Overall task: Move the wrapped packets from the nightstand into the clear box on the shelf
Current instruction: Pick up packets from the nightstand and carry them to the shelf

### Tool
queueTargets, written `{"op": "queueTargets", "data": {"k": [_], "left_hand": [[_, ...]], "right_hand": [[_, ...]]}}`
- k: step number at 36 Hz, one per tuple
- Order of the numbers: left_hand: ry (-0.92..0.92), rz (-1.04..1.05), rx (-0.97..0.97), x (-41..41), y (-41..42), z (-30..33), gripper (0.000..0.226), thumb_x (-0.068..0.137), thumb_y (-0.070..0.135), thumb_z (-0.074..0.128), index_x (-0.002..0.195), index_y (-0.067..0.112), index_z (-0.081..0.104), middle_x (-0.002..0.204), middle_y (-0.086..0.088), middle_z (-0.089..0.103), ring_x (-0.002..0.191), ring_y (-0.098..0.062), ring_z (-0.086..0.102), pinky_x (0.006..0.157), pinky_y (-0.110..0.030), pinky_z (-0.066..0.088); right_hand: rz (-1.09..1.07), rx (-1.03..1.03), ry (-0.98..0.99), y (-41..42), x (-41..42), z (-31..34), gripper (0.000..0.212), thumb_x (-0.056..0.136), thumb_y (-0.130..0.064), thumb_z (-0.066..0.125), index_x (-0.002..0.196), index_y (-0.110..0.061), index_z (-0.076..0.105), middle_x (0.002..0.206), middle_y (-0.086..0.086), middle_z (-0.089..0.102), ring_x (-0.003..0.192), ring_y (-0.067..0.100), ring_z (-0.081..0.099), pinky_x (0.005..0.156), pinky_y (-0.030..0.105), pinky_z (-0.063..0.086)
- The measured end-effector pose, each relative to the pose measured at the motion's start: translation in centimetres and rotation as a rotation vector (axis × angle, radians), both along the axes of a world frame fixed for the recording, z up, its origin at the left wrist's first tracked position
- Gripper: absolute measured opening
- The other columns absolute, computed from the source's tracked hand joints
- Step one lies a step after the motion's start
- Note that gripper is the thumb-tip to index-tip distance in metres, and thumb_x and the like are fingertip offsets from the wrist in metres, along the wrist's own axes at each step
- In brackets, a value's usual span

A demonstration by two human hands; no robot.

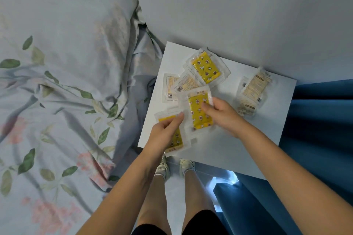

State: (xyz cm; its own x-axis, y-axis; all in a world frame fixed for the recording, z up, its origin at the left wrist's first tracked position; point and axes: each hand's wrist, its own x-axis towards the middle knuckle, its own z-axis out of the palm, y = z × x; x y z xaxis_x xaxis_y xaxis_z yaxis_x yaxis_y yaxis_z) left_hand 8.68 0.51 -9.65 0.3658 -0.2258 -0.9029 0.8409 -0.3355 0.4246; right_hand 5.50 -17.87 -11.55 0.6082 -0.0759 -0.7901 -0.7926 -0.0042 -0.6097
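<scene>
Several clear-wrapped packets lie on the white nightstand (pixel 225 150). My right hand (pixel 222 113) pinches a yellow patterned packet (pixel 198 112) at its upper right edge. My left hand (pixel 165 132) holds another yellow packet (pixel 176 139) at the nightstand's near left corner. A third yellow packet (pixel 207 67) lies face up near the wall, on top of pale packets (pixel 186 82). One pale packet (pixel 170 88) lies at the left edge. A small stack of beige packets (pixel 253 89) sits at the right. The clear box and the shelf are out of view.
A bed with a leaf-and-flower duvet (pixel 63 86) fills the left side. A grey wall (pixel 238 9) rises behind the nightstand. A blue upholstered surface (pixel 321 120) borders it on the right. My legs and shoes (pixel 162 170) stand below the nightstand's near edge.
</scene>
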Motion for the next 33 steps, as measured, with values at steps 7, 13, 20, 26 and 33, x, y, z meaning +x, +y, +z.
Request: {"op": "queueTargets", "data": {"k": [7,13,20,26,33], "left_hand": [[0.015,0.220,-0.108,-0.1,-0.1,0.2,0.043,0.066,0.040,0.072,0.096,0.009,0.071,0.093,-0.011,0.075,0.088,-0.026,0.072,0.091,-0.046,0.054],[-0.007,0.298,-0.043,0.7,0.8,-0.4,0.033,0.070,0.037,0.074,0.092,0.013,0.071,0.088,-0.005,0.076,0.086,-0.022,0.072,0.091,-0.046,0.054],[-0.024,0.356,-0.020,1.3,2.4,-0.2,0.018,0.084,0.031,0.069,0.091,0.014,0.072,0.091,-0.004,0.076,0.089,-0.021,0.072,0.091,-0.044,0.054],[-0.022,0.369,-0.021,1.4,3.4,0.0,0.016,0.086,0.028,0.067,0.092,0.014,0.071,0.092,-0.005,0.076,0.085,-0.018,0.072,0.088,-0.042,0.055],[-0.026,0.393,-0.022,1.9,3.7,-0.3,0.016,0.085,0.028,0.067,0.092,0.015,0.071,0.093,-0.006,0.076,0.089,-0.021,0.072,0.089,-0.042,0.055]], "right_hand": [[0.231,0.219,0.113,1.3,3.2,3.0,0.012,0.083,-0.021,0.068,0.093,-0.017,0.068,0.088,0.004,0.073,0.079,0.016,0.072,0.075,0.029,0.059],[-0.052,-0.610,-0.101,-2.0,8.3,-1.8,0.057,0.072,-0.027,0.082,0.120,-0.010,0.058,0.118,0.006,0.064,0.108,0.020,0.060,0.090,0.029,0.046],[0.214,-0.980,0.052,-2.3,10.1,-4.9,0.077,0.076,-0.047,0.073,0.135,-0.010,0.040,0.146,0.010,0.036,0.134,0.031,0.033,0.104,0.044,0.033],[0.118,-0.990,-0.039,-2.0,9.0,-4.4,0.062,0.072,-0.033,0.081,0.122,-0.018,0.049,0.130,0.004,0.054,0.121,0.027,0.049,0.096,0.040,0.032],[-0.271,-0.624,-0.219,-2.6,8.2,-3.2,0.025,0.081,-0.030,0.072,0.097,-0.012,0.064,0.094,0.000,0.068,0.086,0.015,0.063,0.080,0.028,0.051]]}}
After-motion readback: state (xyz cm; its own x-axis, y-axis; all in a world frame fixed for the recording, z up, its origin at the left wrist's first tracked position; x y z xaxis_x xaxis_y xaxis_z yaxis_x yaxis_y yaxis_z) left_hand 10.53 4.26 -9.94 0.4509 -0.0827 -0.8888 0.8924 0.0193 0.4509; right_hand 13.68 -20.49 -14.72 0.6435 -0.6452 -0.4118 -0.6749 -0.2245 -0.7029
